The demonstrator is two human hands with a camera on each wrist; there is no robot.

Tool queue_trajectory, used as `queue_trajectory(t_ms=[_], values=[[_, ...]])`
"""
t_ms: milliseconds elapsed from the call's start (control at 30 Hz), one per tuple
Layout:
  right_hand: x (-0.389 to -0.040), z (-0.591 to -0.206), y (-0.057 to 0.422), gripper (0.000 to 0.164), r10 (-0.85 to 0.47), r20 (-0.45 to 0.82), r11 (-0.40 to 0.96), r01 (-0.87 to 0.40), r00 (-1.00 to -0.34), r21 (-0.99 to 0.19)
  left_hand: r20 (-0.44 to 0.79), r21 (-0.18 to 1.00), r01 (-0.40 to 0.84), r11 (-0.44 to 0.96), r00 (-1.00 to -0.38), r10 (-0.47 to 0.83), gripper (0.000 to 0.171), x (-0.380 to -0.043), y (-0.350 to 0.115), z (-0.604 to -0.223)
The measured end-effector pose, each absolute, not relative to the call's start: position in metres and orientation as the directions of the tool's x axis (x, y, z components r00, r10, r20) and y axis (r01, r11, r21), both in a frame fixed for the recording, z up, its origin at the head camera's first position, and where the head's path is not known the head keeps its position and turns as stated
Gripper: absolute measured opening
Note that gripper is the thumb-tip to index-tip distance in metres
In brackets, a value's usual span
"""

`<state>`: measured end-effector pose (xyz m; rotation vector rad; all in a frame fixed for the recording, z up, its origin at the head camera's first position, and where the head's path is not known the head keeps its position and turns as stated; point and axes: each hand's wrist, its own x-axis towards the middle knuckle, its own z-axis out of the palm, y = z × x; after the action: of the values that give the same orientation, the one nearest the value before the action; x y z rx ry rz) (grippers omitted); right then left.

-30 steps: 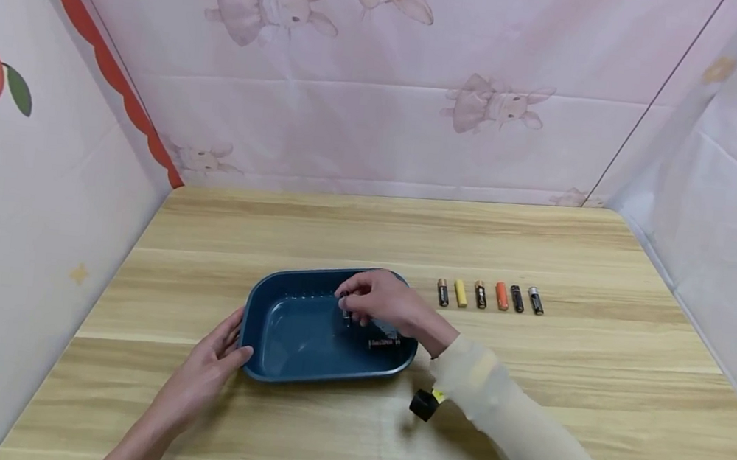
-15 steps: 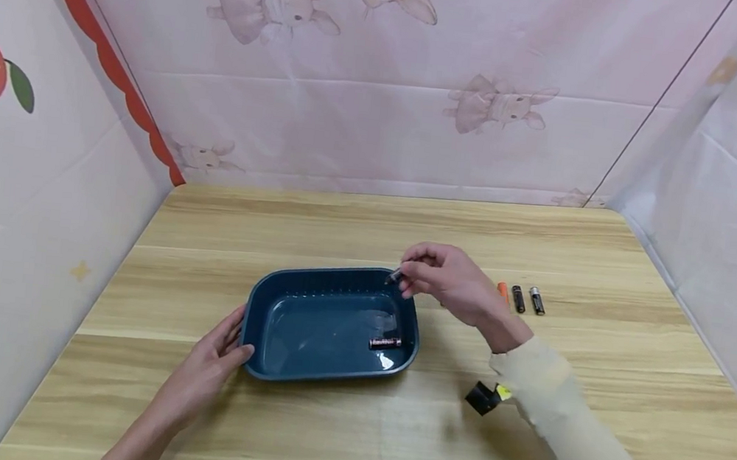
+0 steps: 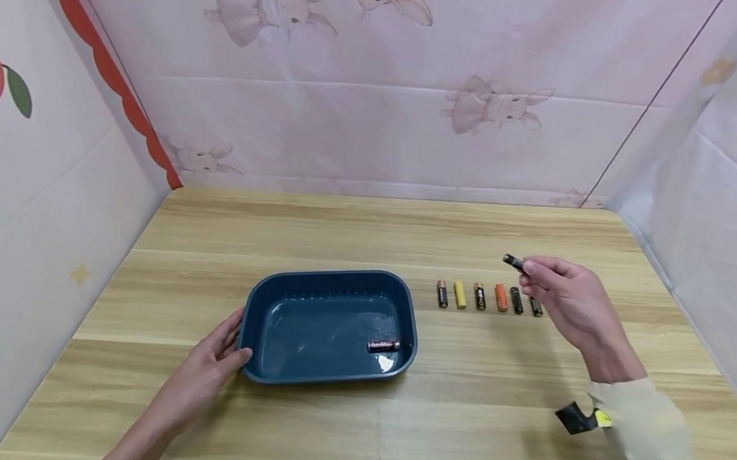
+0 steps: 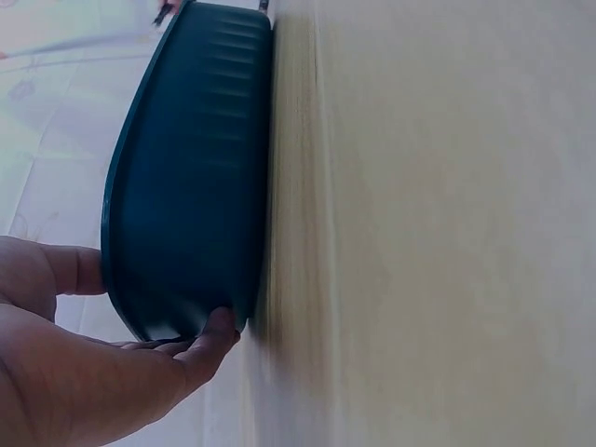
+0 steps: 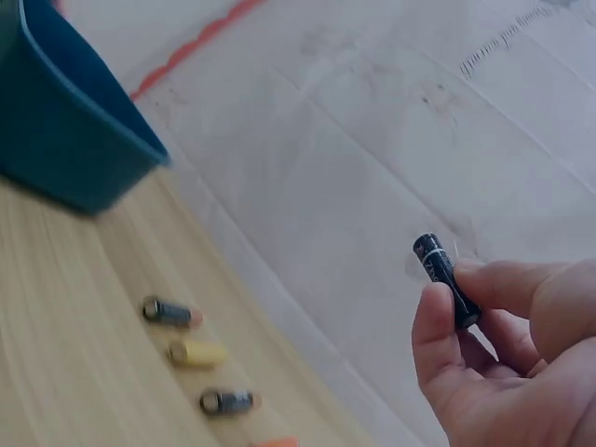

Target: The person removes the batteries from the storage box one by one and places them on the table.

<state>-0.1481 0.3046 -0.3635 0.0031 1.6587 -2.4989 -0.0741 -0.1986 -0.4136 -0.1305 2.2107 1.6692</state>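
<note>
A black battery [image 3: 513, 262] is pinched between the thumb and fingers of my right hand [image 3: 568, 297], raised above the right end of a row of batteries. In the right wrist view the same battery [image 5: 447, 279] tilts, one end sticking out past the fingertips. My left hand [image 3: 209, 363] grips the left end of a dark blue plastic basin [image 3: 325, 381], thumb at the rim and fingers against the outer wall. Inside the basin, near its right end, lies one dark reddish battery [image 3: 384, 346].
On the table [image 3: 321, 440], right of the basin, stretches the row: a yellow battery [image 3: 460, 294], an orange battery [image 3: 501, 297] and several dark ones; my right hand partly covers the last. A black piece with a yellow tag [image 3: 577, 418] hangs by the right sleeve. Printed cloth walls surround the table.
My right hand has moved right, from over the basin to above the row's right end, with the black battery in its fingers. The left hand has stayed on the basin.
</note>
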Motion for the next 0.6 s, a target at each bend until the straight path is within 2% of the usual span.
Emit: queue_trajectory(t_ms=[233,400,600], values=[[-0.136,-0.381,0.343,0.015,0.004,-0.118,-0.482,0.102,-0.993,-0.870,-0.336,0.910,-0.282,0.303,-0.931,0.145,0.074,-0.074,-0.198,-0.413],[-0.131,-0.394,0.360,0.015,0.091,-0.205,-0.553,0.122,-0.974,-0.824,-0.339,0.908,-0.284,0.308,-0.930,0.144,0.074,-0.074,-0.198,-0.412],[-0.128,-0.412,0.367,0.013,0.243,-0.328,-0.497,0.173,-0.913,-0.850,-0.343,0.907,-0.287,0.309,-0.928,0.145,0.074,-0.073,-0.198,-0.411]])
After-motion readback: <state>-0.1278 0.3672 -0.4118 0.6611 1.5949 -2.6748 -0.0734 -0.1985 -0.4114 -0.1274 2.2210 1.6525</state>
